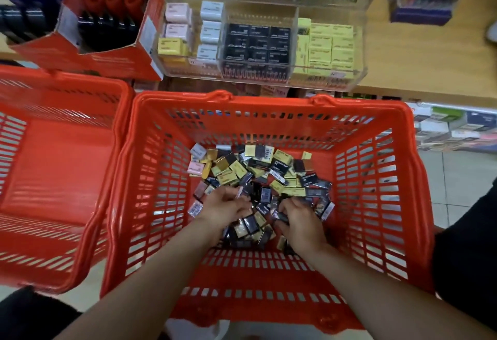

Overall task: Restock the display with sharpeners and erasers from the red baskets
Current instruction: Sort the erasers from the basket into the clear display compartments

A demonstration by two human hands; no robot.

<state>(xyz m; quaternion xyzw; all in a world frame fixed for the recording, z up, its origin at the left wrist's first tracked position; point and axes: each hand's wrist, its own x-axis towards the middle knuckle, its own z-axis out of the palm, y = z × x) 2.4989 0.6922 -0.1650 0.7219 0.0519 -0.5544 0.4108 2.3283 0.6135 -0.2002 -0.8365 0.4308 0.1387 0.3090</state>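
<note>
The red basket (269,103) stands on the floor below the clear display (258,44) of stacked boxes, with a second red basket (53,178) just beside it at left. A heap of small packets (255,167) covers its bottom. Both hands dig in: the left hand (223,208) curls around packets, and the right hand (301,221) pinches a dark packet (282,216).

Two red baskets (398,130) side by side, seemingly on pale tiled floor (454,191).
</note>
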